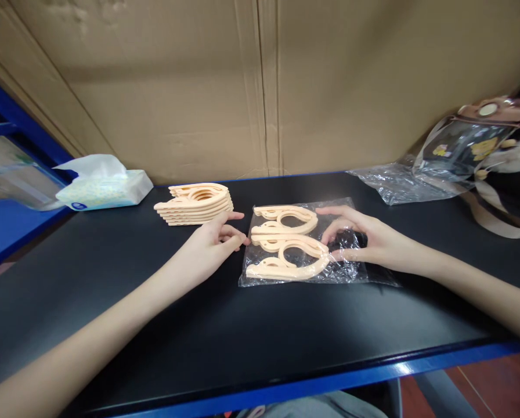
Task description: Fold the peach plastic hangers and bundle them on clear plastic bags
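Note:
Two pairs of cream folding hangers [306, 272], folded up, lie flat inside a clear plastic bag [260, 283] on the black table. My left hand [219, 241] is at the bag's left edge, index finger stretched out and the other fingers loosely bent; its fingertips are beside the hangers' left ends. From the right, my right hand [364, 235] rests on the bag with thumb and fingers apart around the hangers' rounded ends. Behind my left hand stands a neat stack of several more folded hangers [194, 203], partly covered by that hand.
A tissue pack [107, 188] sits at the back left, by a blue shelf frame [20, 125]. Another clear plastic bag [399, 183] and a transparent bottle with a strap [464, 148] are at the back right. A cardboard wall [177, 87] borders the black table [225, 342] behind.

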Demonstrator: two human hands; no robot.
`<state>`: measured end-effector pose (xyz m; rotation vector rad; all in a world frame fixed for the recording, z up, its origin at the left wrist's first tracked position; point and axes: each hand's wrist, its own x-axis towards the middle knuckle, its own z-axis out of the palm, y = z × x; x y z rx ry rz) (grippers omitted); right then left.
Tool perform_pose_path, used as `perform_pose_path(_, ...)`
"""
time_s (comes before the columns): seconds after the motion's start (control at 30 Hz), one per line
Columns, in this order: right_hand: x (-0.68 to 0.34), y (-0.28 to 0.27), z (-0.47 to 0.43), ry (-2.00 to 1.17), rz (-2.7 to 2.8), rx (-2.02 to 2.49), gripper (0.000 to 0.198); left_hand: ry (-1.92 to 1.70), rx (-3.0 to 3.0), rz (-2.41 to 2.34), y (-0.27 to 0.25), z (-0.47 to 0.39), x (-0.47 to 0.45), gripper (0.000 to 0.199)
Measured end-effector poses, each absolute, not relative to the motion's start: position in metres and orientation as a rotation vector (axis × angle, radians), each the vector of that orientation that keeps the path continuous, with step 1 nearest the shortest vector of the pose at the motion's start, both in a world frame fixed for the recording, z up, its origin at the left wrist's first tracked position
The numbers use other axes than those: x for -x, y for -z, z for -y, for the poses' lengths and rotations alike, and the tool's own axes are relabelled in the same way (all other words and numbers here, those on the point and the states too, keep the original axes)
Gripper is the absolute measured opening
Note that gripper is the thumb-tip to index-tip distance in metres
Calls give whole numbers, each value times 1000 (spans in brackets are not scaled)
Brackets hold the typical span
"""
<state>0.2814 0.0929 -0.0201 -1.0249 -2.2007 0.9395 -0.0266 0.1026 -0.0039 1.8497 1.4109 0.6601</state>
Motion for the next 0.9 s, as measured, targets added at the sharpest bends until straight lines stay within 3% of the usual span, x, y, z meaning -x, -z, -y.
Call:
perform_pose_path(0.17,-284,18,-93,-913,2231,1040,69,-689,-2319,-1503,-9,-99,34,34)
perform_pose_path(0.27,-289,17,-94,-869,2254,1084,70,-779,-2651,-1496,-25,-108,49,35)
perform_pose_path(0.37,-296,16,-97,-794,2230,1169,66,-785,-2860,-1524,-37,-128,77,50)
perform_pose_path(0.53,-303,16,-101,-689,2231,1248,73,-650,-2670,-1653,-36,-160,125,103)
perform_pose_path(0.7,-304,15,-102,-686,2286,1249,77,-614,-2388,-1610,-32,-165,142,95)
perform_pose_path(0.9,-306,16,-106,-709,2275,1228,67,-589,-2327,-1615,-35,-161,138,85)
